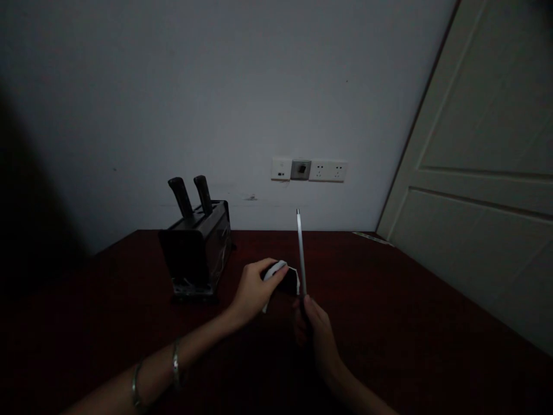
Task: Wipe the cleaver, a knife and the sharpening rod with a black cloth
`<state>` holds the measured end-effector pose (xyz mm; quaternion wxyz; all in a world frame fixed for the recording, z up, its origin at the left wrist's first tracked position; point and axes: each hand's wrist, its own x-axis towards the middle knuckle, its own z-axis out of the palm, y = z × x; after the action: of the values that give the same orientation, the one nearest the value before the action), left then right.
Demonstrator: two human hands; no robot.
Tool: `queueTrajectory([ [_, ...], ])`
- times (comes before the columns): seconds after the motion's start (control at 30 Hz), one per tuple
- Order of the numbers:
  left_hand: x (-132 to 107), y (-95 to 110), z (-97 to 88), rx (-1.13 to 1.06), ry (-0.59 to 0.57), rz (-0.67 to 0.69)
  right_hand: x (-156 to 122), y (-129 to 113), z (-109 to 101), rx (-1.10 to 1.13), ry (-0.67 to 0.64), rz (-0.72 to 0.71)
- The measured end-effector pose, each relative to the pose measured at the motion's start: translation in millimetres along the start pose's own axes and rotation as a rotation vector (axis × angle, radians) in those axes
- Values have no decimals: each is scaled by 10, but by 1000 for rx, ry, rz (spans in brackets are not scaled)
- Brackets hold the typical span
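Note:
In the middle of the head view, my left hand (254, 291) is closed on a folded cloth (276, 269), white along its edges with a dark part hanging below the fingers. To its right, my right hand (319, 328) wraps round the dark handle of a sharpening steel (301, 253). The slim silver rod points upward, almost vertical, its tip well above both hands. The cloth's edge comes close to the rod; whether they touch I cannot tell. Most of the handle is hidden by the fingers.
A dark knife block (194, 248) with two black knife handles stands to the left on the dark red table (389, 300). Behind is a pale wall with sockets and a switch (309, 170). A light panelled door (470, 173) rises along the right side.

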<state>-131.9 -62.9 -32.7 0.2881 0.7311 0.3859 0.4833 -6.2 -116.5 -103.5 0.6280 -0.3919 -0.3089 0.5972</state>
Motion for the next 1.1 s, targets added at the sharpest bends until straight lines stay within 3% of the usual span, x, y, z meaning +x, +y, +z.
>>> queueTrajectory([
  [0.23, -144, -65, 123, 137, 156, 215, -44, 102, -12, -31, -3, -48],
  [0.6, -296, -80, 231, 182, 178, 494, -94, 32, -81, -311, 6, -307],
  [0.87, -321, -22, 193, -15, -61, 588, -86, 100, -177, -430, -17, -312],
  [1.1, -260, -12, 131, 38, -190, 621, -80, -10, -140, -418, -61, -373],
])
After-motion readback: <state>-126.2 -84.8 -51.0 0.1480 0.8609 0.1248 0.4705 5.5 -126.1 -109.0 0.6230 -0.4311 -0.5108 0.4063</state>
